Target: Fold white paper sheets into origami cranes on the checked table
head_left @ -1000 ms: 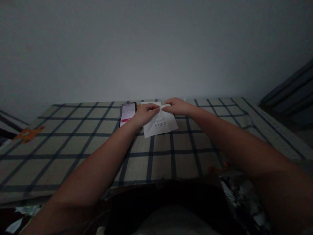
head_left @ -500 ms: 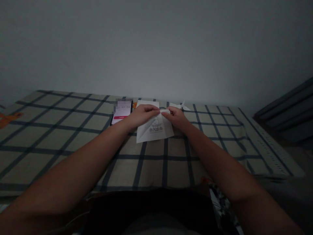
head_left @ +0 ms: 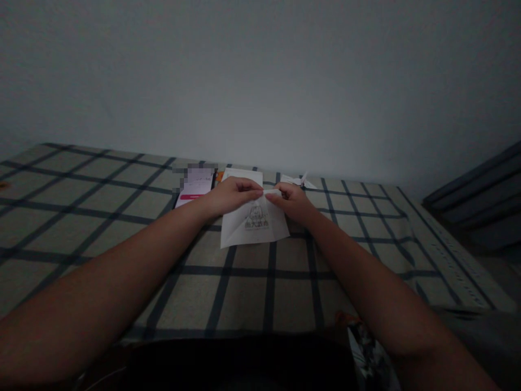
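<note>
1. White printed paper (head_left: 254, 231): low in front of the wearer, over the cloth near its far edge, between both hands. Narrow, pinched end points away toward the wall; the broad edge faces the wearer, its left corner nearer than its right. Long axis uncertain, far part covered by fingers.
2. Print faces up, a grey line drawing above a row of dark characters, reading upright from the wearer's side.
3. Left hand (head_left: 234, 194): palm down, fingers loosely bent and close together, thumb and fingertips closed on the paper's far end.
4. Right hand (head_left: 293, 201): fingers curled, thumb pressing the same end, close beside the left fingertips.
5. Paper thin, matte, creased; roughly fan-shaped as seen.
6. Behind the left hand, a flat white sheet (head_left: 244, 173). To its left, a phone (head_left: 199, 183), lit screen with a pink bar, partly pixelated. Small orange item (head_left: 220, 176) between them.
7. Beyond the right hand, a folded white paper piece (head_left: 301, 180) with pointed tips.
8. Surface: pale cloth (head_left: 248, 293), dark checked lines, slight wrinkles. Plain grey wall (head_left: 260, 87) behind; dim light.
</note>
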A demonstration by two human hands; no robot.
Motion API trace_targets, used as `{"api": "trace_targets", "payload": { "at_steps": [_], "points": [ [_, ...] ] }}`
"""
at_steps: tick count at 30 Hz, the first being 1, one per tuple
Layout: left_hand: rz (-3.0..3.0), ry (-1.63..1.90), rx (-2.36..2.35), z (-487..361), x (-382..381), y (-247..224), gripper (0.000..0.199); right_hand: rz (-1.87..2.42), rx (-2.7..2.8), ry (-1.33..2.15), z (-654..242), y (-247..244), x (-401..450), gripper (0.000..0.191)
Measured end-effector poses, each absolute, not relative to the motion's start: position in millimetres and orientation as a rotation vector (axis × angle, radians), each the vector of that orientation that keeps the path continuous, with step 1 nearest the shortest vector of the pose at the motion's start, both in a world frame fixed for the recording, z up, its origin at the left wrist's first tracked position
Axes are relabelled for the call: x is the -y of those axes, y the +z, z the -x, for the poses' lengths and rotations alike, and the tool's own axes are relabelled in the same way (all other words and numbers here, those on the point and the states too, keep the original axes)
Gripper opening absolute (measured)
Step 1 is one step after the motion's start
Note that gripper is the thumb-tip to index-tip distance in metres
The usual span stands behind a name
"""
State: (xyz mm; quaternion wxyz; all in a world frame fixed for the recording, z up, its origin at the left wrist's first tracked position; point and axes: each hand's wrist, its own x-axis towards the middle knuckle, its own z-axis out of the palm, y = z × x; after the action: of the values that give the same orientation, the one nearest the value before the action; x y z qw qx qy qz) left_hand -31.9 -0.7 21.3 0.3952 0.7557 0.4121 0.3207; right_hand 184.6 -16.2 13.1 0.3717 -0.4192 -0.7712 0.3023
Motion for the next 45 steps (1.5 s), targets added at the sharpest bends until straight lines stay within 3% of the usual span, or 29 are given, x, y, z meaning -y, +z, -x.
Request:
{"api": "trace_targets", "payload": {
  "at_steps": [16, 24, 33, 37, 45],
  "points": [
    [-1.938, 0.825, -1.069, 30, 5, 25, 0.030, 1.040, 1.850, 0.958, -187, 13, 14, 0.026],
    [-2.080, 0.672, -1.087, 39, 0, 24, 0.046, 1.080, 1.611, 1.112, -186, 14, 13, 0.028],
    [-2.637, 0.588, -1.120, 36, 8, 26, 0.049, 1.084, 1.855, 0.984, -183, 12, 17, 0.025],
    [-2.607, 0.482, -1.124, 36, 9, 28, 0.047, 1.093, 1.910, 0.881, -182, 13, 18, 0.020],
    [-2.380, 0.666, -1.006, 32, 9, 27, 0.043, 1.085, 1.895, 0.829, -184, 15, 17, 0.022]
  ]
}}
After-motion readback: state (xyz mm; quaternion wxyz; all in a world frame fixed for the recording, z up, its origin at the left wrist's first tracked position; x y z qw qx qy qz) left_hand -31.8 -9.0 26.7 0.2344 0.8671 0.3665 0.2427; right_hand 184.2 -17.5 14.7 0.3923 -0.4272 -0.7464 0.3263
